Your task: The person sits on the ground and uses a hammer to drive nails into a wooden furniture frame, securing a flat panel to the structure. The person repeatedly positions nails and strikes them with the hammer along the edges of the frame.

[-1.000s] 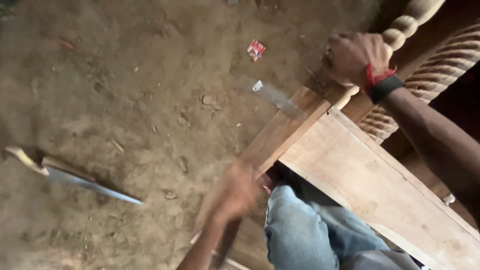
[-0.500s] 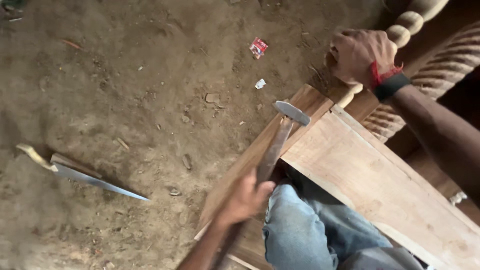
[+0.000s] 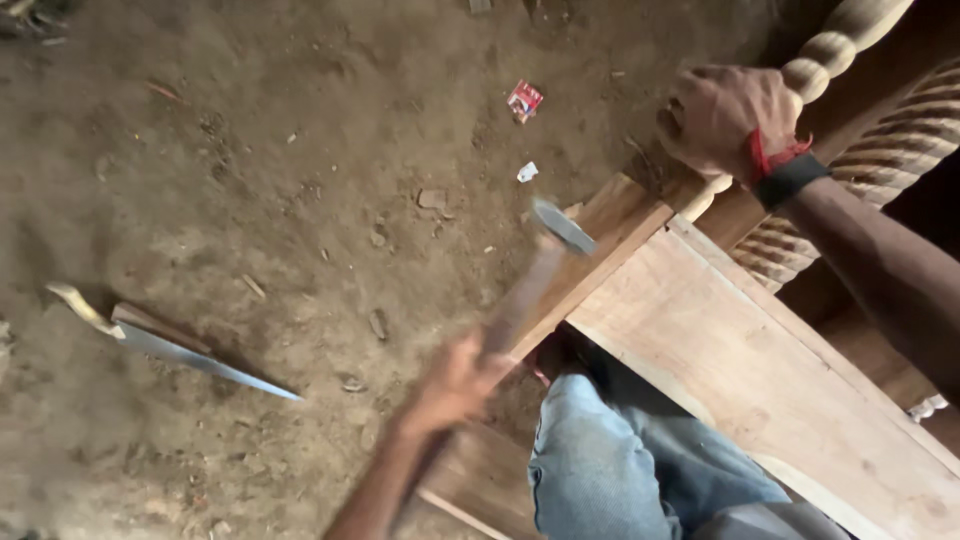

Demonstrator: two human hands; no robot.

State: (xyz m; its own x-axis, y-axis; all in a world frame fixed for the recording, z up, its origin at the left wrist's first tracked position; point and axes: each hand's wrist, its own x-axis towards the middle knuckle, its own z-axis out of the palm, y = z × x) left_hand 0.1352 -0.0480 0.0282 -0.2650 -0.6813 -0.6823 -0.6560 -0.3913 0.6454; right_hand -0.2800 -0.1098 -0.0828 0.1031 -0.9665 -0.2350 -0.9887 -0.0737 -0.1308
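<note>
A pale wooden board point(image 3: 760, 370) is laid across the frame, near its upper corner. A turned spindle point(image 3: 805, 80) is gripped by the closed right hand point(image 3: 725, 115). A hammer point(image 3: 535, 265), blurred, is clasped by the left hand point(image 3: 455, 385) above the board's corner.

We see a reddish-brown wooden frame point(image 3: 790, 370) with a paler tan spiral-turned post point(image 3: 830, 60), above faded blue jeans point(image 3: 620, 470). Our right hand point(image 3: 725, 115) wears a black wristband point(image 3: 790, 180) with red thread. The dirt floor point(image 3: 250, 170) is dull brown, holding a grey-bladed saw point(image 3: 190, 355) and a red-and-white wrapper point(image 3: 524, 100).
</note>
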